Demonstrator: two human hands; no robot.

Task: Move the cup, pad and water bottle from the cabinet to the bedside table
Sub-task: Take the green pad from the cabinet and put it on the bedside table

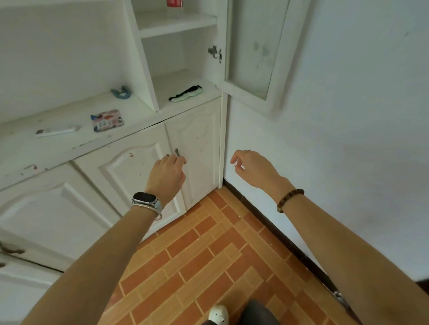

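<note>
A green and black pad [185, 94] lies on the bottom shelf of the open upper cabinet. On the shelf above, at the top edge of the view, stands the base of a bottle with a red label [174, 3]. No cup is in view. My left hand [167, 174] reaches to the lower cabinet door [197, 139], with its fingers curled round the small metal door handle [177, 152]. Further right, my right hand [250, 167] hangs in the air near the wall with loosely curled fingers, holding nothing.
The upper cabinet's glass door [253, 46] stands open to the right, against the white wall. On the counter to the left lie a blue object [120, 92], a patterned pack [106, 120] and a white tube [58, 131]. Below me is orange tiled floor [209, 255].
</note>
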